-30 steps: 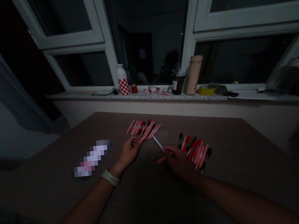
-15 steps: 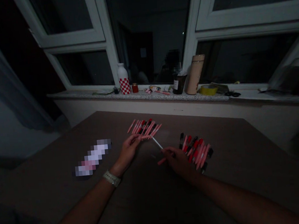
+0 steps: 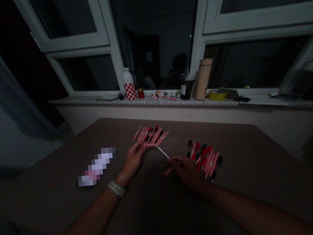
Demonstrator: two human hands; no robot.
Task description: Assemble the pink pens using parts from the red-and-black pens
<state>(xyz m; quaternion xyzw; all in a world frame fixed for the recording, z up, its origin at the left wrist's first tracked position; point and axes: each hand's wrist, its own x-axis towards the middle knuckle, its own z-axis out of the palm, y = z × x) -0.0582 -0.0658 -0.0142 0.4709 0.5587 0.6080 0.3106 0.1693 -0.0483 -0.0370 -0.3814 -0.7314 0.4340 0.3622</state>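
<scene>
1. Watching from the near side: a person stands at a brown board table (image 3: 154, 214), both bare hands working just above its middle, between two groups of pens.
2. Left hand (image 3: 134, 159), with a pale watch strap (image 3: 116, 188) at the wrist, reaches the near ends of the pink pens (image 3: 151, 135). Its fingers (image 3: 141, 145) are curled into a pinch, seemingly on a pink piece, though the grip is too small to confirm.
3. Right hand (image 3: 185, 171) is clenched around a pink pen barrel (image 3: 168, 171), whose end pokes out to the left. A thin white refill (image 3: 163, 152) slants far-left from its fingertips toward the left hand, perhaps angled so it clears both groups.
4. Red-and-black pens (image 3: 205, 159) lie right of the hands, packed side by side. Their parallel lay appears to keep them separate from the pink pens and within the right hand's reach.
5. A pixelated pink-and-white object (image 3: 96, 167) rests left, well apart from the hands.
6. Far off, a stone window sill (image 3: 155, 100) holds a checked bottle (image 3: 128, 84), a tan flask (image 3: 203, 79) and yellow tape (image 3: 216, 95).
</scene>
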